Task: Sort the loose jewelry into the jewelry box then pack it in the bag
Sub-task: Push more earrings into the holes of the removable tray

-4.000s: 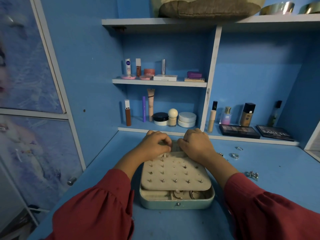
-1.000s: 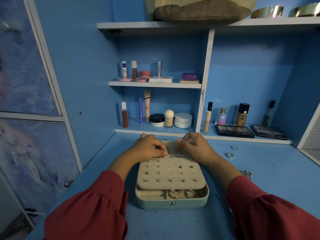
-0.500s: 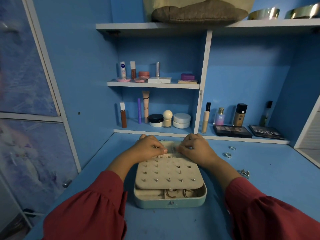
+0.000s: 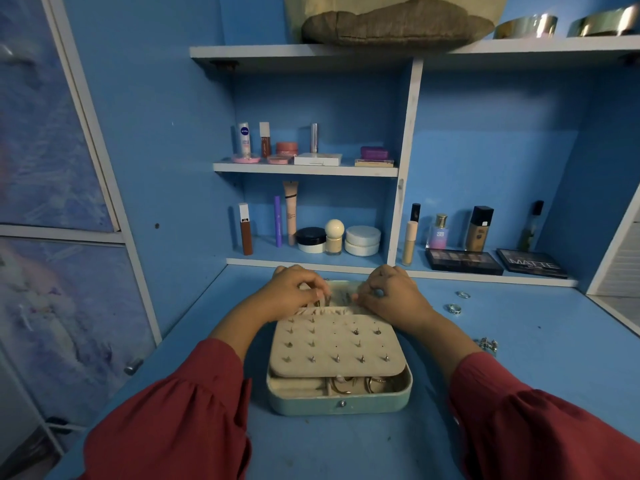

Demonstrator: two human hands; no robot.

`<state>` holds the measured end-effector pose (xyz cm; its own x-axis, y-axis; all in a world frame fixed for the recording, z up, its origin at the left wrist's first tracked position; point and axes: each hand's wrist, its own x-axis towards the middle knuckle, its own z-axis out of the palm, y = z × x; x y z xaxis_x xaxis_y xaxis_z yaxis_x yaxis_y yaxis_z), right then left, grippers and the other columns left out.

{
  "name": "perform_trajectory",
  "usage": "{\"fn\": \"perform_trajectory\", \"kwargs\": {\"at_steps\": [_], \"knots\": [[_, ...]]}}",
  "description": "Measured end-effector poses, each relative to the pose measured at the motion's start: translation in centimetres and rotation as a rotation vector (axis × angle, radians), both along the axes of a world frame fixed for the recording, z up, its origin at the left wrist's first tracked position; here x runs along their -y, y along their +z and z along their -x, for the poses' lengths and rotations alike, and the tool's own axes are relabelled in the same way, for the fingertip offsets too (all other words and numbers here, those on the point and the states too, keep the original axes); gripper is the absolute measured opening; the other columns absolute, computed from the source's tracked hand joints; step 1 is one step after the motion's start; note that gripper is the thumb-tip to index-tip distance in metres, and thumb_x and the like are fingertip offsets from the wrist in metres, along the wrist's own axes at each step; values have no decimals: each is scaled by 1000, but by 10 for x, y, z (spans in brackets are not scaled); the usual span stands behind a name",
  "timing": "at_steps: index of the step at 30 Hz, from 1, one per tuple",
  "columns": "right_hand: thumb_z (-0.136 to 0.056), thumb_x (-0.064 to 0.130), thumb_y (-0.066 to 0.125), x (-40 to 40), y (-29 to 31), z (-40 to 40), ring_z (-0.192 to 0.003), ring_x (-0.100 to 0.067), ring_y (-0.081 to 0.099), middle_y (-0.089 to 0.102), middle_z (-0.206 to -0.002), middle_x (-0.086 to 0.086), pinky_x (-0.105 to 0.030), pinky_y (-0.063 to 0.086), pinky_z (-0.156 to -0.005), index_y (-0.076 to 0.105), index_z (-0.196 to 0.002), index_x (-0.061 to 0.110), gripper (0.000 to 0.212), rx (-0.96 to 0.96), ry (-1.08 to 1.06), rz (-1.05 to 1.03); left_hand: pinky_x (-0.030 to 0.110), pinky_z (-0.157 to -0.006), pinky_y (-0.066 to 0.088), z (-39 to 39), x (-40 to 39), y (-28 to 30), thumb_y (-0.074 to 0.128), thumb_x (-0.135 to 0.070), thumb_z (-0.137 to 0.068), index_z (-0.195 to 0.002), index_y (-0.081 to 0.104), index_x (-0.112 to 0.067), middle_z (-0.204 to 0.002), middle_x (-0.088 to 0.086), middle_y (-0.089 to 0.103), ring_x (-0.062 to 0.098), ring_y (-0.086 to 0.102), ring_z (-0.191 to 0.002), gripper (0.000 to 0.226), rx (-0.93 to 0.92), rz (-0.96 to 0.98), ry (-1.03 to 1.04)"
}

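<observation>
Beige stud panel [image 4: 334,344]; two hands, left [image 4: 294,292], right [image 4: 391,294], fingers curled, contents unclear.

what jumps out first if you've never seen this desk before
The open jewelry box at the desk's centre, its beige stud panel dotted with earrings, with the left hand and right hand working at its far edge. Loose rings lie to its right.

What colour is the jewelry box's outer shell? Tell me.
Pale mint green jewelry box, clearest in the head view.
</observation>
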<state>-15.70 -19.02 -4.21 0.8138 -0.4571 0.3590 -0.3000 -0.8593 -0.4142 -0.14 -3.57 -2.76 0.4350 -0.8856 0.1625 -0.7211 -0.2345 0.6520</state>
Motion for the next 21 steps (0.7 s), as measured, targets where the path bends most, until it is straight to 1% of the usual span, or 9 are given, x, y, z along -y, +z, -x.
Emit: {"fn": "perform_trajectory", "kwargs": {"at_steps": [2,4,7,9,11,13,16,18,21], "knots": [[-91,41,57,1,-1,1,-105,-12,40,54,-104,5,-26,29,-84,70,-89,24,21,64,-8,-56,43,-104,38,-6,-5,2,63,-22,-89,-80,70,-36,-103,-4,62,18,47,-113,18,-69,107,88],[-90,42,59,2,0,3,-106,-11,39,54,-105,5,-26,31,-88,71,-91,25,21,75,0,-86,42,-104,38,-11,-11,4,68,-22,-86,-76,70,-33,-103,-2,62,18,48,-113,15,-79,125,141],[-84,44,67,3,0,5,-105,-9,37,51,-103,7,-25,30,-89,74,-92,28,19,32,36,-79,34,-102,41,-14,-18,6,75,-17,-79,-70,71,-33,-95,-5,63,14,53,-105,19,-77,65,97],[-80,43,71,2,0,5,-104,-8,37,50,-100,10,-25,30,-88,75,-88,29,17,26,46,-89,31,-96,43,-12,-20,7,78,-13,-76,-70,73,-29,-89,-10,61,12,55,-98,18,-72,10,67],[-77,43,74,1,1,5,-105,-8,38,50,-100,11,-24,31,-88,75,-83,30,14,35,53,-88,30,-89,46,-11,-18,5,80,-13,-74,-72,75,-25,-89,-8,60,13,55,-97,13,-38,-15,59],[-76,43,74,0,2,4,-104,-8,37,51,-101,11,-23,29,-87,75,-82,29,16,22,59,-64,26,-84,46,-11,-17,5,80,-14,-74,-75,76,-21,-91,-5,59,12,55,-96,9,-28,-25,44],[-79,42,72,-1,4,2,-106,-9,37,52,-106,9,-21,26,-85,75,-85,25,18,-16,64,0,28,-90,45,-12,-17,4,81,-20,-74,-71,74,-27,-96,-3,57,14,51,-101,11,-24,-63,35],[-82,42,70,-1,3,1,-108,-10,38,53,-109,8,-21,25,-85,75,-88,24,20,-29,64,36,31,-96,43,-11,-17,4,80,-23,-74,-69,71,-29,-96,-5,56,15,48,-105,13,-10,-91,26],[-85,42,66,0,2,1,-110,-11,38,53,-111,8,-23,25,-87,74,-93,23,22,-34,56,41,32,-101,38,-10,-16,4,76,-26,-79,-69,68,-30,-94,-10,55,16,42,-111,13,35,-141,14]]}}
